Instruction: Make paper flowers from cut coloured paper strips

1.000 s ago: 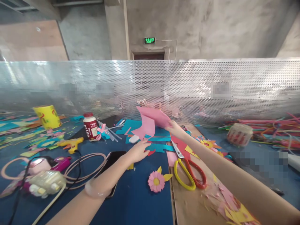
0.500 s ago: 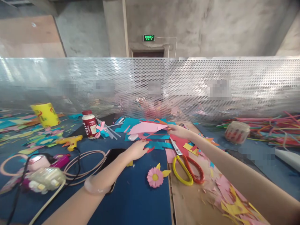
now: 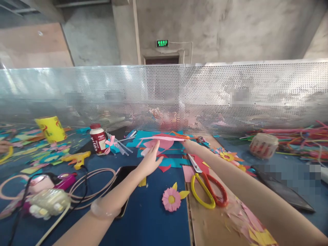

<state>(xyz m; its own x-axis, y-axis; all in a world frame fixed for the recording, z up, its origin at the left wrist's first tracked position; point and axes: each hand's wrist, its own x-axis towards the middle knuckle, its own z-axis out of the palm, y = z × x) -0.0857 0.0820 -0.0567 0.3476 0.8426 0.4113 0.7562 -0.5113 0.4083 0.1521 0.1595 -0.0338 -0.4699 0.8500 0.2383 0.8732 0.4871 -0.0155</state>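
My right hand (image 3: 194, 147) pinches the right end of a sheet of pink paper (image 3: 166, 138), which is seen nearly edge-on above a pile of blue paper (image 3: 173, 162). My left hand (image 3: 150, 162) is at the near left side of that sheet. Its fingers are stretched out with the thumb apart, and the fingertips meet the pink paper. Below my right wrist lie scissors (image 3: 202, 184) with one yellow and one red handle. A pink paper flower (image 3: 171, 199) with yellow leaves rests on the blue tabletop (image 3: 153, 222) nearer to me.
At left are a red-capped bottle (image 3: 97, 140), a yellow glue gun (image 3: 77, 159), a yellow roll (image 3: 51, 129) and a power strip (image 3: 48, 201) with cables. A phone (image 3: 125, 191) lies under my left forearm. A perforated metal panel (image 3: 143, 89) stands behind. Another person's hand (image 3: 3, 147) shows far left.
The pink sheet has tilted from showing its face to nearly edge-on. My left hand has moved up against it and its fingers have straightened. Another person's hand has appeared at far left.
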